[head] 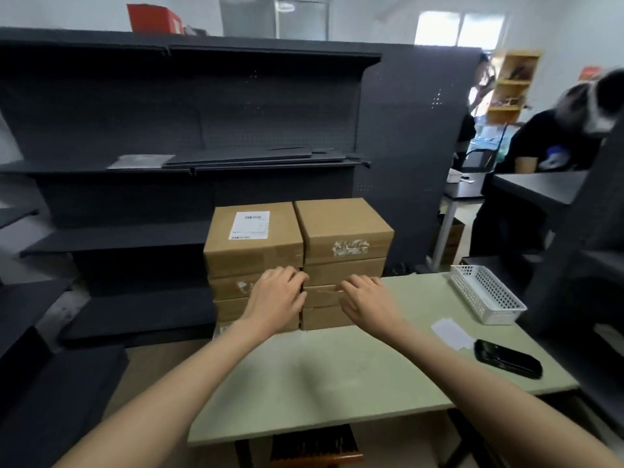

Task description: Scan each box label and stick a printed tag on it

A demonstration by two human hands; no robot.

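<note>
On the table's far edge, stacked boxes (299, 265), left hand (278, 295) and right hand (366, 300) loosely spread against them, gripping nothing

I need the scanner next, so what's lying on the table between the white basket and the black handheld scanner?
In the head view, white paper tags lie on the table between the basket and the scanner.
</note>
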